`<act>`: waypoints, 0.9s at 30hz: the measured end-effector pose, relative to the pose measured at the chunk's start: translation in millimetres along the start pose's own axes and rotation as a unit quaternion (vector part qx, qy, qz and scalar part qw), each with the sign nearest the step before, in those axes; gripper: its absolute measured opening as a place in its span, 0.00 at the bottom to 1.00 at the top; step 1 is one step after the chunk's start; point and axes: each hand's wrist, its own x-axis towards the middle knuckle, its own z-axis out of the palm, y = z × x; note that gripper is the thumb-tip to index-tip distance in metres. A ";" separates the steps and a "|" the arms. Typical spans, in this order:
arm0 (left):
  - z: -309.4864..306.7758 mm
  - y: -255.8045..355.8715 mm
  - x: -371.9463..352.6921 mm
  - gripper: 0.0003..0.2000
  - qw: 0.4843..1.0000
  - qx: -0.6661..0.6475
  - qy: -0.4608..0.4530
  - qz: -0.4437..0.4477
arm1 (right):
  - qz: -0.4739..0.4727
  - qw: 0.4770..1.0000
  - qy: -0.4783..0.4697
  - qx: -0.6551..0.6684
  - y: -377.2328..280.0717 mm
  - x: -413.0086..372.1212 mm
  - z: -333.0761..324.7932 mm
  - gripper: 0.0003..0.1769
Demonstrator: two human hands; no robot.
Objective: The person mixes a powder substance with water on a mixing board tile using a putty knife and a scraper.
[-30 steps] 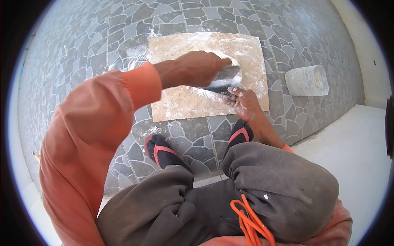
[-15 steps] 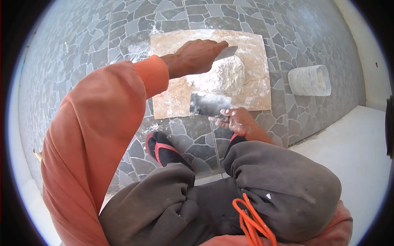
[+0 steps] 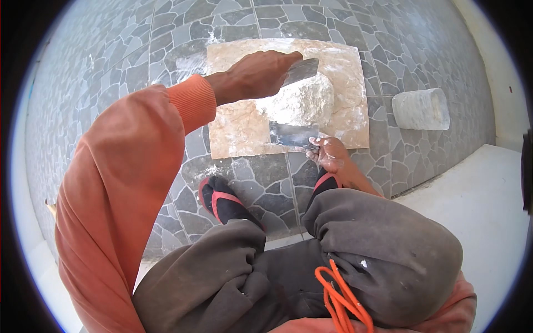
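A mound of white powdery plaster point(image 3: 302, 102) sits on a beige tile point(image 3: 236, 136) laid on the floor. My left hand point(image 3: 258, 74) is closed on a metal scraper point(image 3: 302, 71), whose blade slants over the mound's far left side. Low at the mound's near edge is a second flat blade, a dark putty knife point(image 3: 291, 135) smeared with white. My right hand point(image 3: 328, 153) grips it by its right end, palm turned up, fingers dusted white. The handles of both tools are hidden by my hands.
To the right of the tile stands a translucent plastic container point(image 3: 421, 109). White powder marks the stone-patterned floor point(image 3: 189, 66). My foot in a red-strapped sandal point(image 3: 225, 200) is close to the tile's near edge. A white ledge point(image 3: 472, 188) runs along the right.
My right hand has moved the putty knife forward and slightly right, up to the mound's near edge. My left hand has shifted slightly left and the scraper's blade has turned, showing more of its face.
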 end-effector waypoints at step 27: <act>15.3 8.8 27.4 0.23 0.998 0.053 -0.001 0.020 | 0.096 0.986 -0.112 0.079 27.6 2.4 -11.8 0.10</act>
